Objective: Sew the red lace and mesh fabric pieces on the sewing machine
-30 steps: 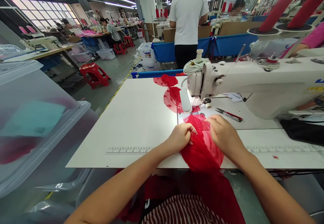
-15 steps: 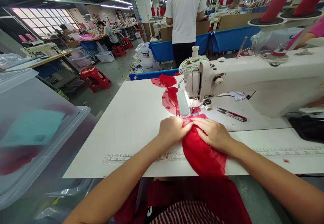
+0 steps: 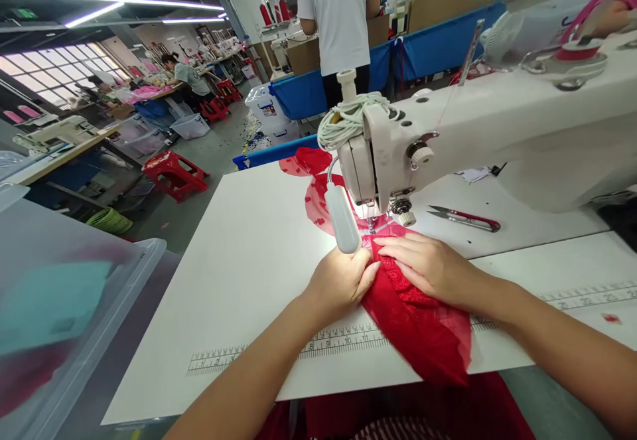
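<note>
Red sheer fabric (image 3: 423,330) runs from under the sewing machine's needle area (image 3: 371,224) down over the table's front edge. At its left border, just before the presser foot, my left hand (image 3: 343,277) is closed, pinching the cloth between thumb and curled fingers. My right hand (image 3: 430,264) lies flat on top of the cloth, fingers stretched toward the needle. A lacy, gathered strip (image 3: 405,287) shows between the hands. Behind the needle, more of the sheer red fabric (image 3: 317,204) with small dark red motifs spreads on the table. The lamp (image 3: 343,218) hangs close above my left hand.
Thread snips (image 3: 465,218) lie right of the needle. A printed ruler (image 3: 343,344) crosses the white table (image 3: 239,261). Clear plastic bins (image 3: 124,294) stand at the left, and a red stool (image 3: 174,174) stands beyond. A person in a white shirt (image 3: 343,22) stands behind the machine.
My left hand has shifted slightly down and curled more tightly. The fabric by my right hand has turned, so its lacy strip now shows. The whole view has tilted and moved nearer the machine.
</note>
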Demonstrator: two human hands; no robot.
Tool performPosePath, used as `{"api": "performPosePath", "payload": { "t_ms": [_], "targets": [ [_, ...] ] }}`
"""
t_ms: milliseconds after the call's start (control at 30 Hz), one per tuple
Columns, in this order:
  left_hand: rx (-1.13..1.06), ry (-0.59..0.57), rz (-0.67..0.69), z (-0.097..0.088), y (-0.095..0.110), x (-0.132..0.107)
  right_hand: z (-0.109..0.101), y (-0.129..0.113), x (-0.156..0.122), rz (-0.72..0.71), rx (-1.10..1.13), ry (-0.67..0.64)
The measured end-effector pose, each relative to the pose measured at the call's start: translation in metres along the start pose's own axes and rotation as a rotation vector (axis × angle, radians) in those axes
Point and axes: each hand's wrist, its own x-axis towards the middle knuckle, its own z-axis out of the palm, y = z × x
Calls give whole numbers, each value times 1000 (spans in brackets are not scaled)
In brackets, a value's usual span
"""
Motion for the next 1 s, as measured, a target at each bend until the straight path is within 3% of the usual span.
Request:
{"api": "performPosePath", "payload": {
  "t_ms": [167, 367, 567, 1000],
  "targets": [
    [146, 63, -9, 1, 3, -1, -1, -1, 0, 1, -31, 21],
    [342, 206, 159, 7, 3, -6, 0, -1, -2, -3, -83, 35],
    [386, 152, 132, 10, 3, -8, 0, 0, 0, 6, -95, 36],
    [430, 152, 101, 8, 4, -3, 1, 1, 2, 53, -79, 36]
  ]
}}
